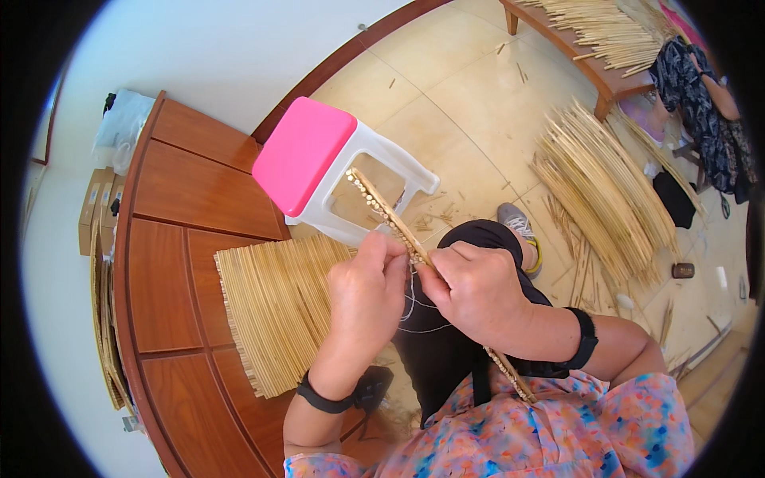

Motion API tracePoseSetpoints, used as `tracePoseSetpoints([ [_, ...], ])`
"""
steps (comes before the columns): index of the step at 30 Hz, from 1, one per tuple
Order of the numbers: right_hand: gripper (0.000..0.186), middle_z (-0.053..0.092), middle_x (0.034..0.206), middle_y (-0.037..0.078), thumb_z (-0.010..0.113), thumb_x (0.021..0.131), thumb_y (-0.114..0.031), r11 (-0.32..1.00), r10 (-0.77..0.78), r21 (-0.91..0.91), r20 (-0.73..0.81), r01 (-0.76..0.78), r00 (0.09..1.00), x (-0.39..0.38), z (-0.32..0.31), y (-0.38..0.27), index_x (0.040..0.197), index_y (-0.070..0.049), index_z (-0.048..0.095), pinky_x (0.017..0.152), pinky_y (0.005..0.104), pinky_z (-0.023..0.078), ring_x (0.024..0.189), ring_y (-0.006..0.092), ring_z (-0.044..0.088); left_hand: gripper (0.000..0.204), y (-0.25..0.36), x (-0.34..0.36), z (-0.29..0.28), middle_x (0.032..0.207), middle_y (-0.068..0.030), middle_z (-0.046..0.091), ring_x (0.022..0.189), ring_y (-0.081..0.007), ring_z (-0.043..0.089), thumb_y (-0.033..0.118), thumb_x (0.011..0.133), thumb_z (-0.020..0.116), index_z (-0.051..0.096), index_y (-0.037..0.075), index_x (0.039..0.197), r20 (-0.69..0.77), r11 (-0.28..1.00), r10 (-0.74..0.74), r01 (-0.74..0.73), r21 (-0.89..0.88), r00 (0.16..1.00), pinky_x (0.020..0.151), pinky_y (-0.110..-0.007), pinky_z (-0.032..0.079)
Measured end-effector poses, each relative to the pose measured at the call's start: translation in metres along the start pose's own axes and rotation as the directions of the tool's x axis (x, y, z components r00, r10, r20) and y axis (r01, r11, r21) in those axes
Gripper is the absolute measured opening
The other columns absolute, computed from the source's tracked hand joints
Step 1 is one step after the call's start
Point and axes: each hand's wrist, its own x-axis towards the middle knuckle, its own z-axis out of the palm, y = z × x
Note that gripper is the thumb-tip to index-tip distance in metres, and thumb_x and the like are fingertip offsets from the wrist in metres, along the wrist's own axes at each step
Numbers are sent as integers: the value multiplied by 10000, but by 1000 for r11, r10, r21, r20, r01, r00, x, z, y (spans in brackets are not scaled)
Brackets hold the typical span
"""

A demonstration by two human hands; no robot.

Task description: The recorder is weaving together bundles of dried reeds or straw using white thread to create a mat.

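A narrow row of straw-coloured reed stalks (368, 191), their cut ends showing as pale dots, runs slantwise from the pink stool down to my lap. My left hand (366, 279) pinches close to the row's near side, where white thread (422, 323) hangs in loose loops over my dark trousers. What lies between its fingertips is hidden. My right hand (482, 291) is closed round the row just to the right, thumb pressed against it. Below my left hand spreads a mat of reed stalks (275, 311); whether it joins the row cannot be seen.
A white stool with a pink top (307, 155) stands ahead. Brown wooden cabinet panels (171, 287) are at left. Bundled reeds (606, 191) lie on the tiled floor at right, with loose bits around. More stalks cover a wooden bench (613, 76), beside another person (697, 119).
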Motion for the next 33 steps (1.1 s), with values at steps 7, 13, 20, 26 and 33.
tracePoseSetpoints([
  [7,133,655,714,105,700,808,-191,949,-263,-103,269,299,927,53,-41,19,761,-74,656,527,404,515,566,288,634,203,12,-15,-11,763,-146,691,614,-289,679,47,885,662,554,25,1056,-119,990,-142,138,-43,983,533,-368,514],
  [13,103,689,786,-16,666,813,-167,601,-778,50,265,798,570,135,-23,30,859,-150,756,893,414,514,1094,263,621,403,48,-64,1,756,-146,639,580,-317,639,295,903,683,599,88,1239,279,975,199,-219,44,940,509,-409,501],
  [20,77,678,853,-29,665,720,-139,211,-706,120,705,970,66,150,-13,18,774,-117,716,1130,509,350,1138,213,583,287,56,-70,39,696,-156,613,584,-378,623,341,925,653,604,62,973,174,992,124,-123,-16,977,500,-459,489],
  [26,32,638,789,-4,646,717,-109,130,-753,-5,650,991,102,168,-72,-6,739,-94,663,1114,476,402,1009,207,622,231,73,-65,3,763,-159,625,677,-371,652,281,899,652,642,94,1035,191,980,136,-160,117,972,576,-469,524],
  [33,245,615,748,92,753,751,-199,445,-635,-256,586,858,504,152,-145,-32,721,-48,563,632,418,481,739,312,619,240,54,-41,-81,1048,-153,615,832,-332,685,82,871,556,660,119,1085,-78,751,114,-35,660,990,663,-432,562],
])
